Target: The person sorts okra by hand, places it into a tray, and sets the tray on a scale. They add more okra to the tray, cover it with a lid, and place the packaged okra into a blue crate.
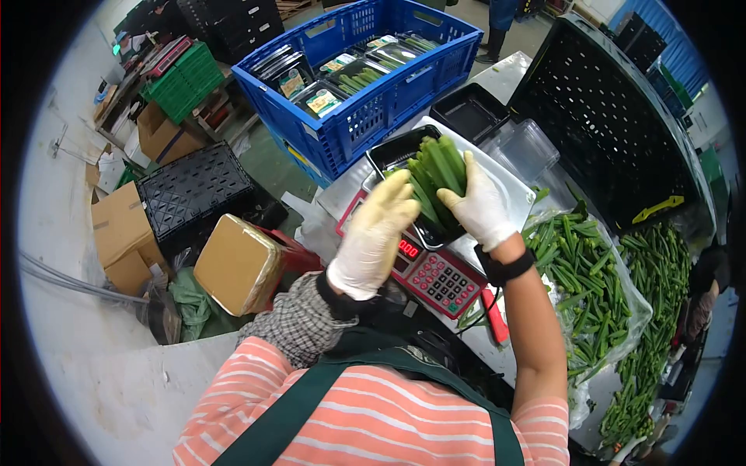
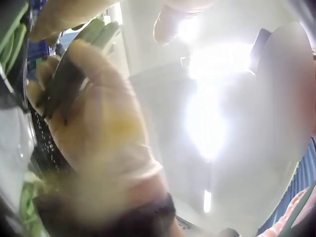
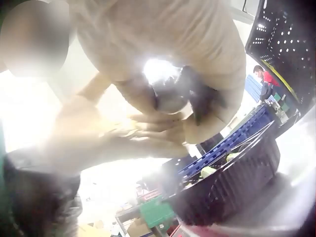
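Note:
My gloved right hand (image 1: 483,208) grips a bunch of green okra pods (image 1: 444,165) over a black plastic tray (image 1: 392,150). More pods lie in that tray, and its ribbed side (image 3: 229,190) shows in the right wrist view. The tray rests on the white pan (image 1: 513,186) of a red digital scale (image 1: 443,283) with a lit display. Beside the tray's near left side is my gloved left hand (image 1: 374,231), its fingers extended next to the pods and holding nothing. In the left wrist view the right hand (image 2: 103,116) curls around the okra.
A blue crate (image 1: 353,140) of packed okra trays stands beyond the scale. To its right are an empty black tray (image 1: 470,110) and clear lids (image 1: 524,147). Loose okra (image 1: 579,272) is heaped at right, below a tipped black crate (image 1: 606,116). A red-handled tool (image 1: 495,314) lies near the scale.

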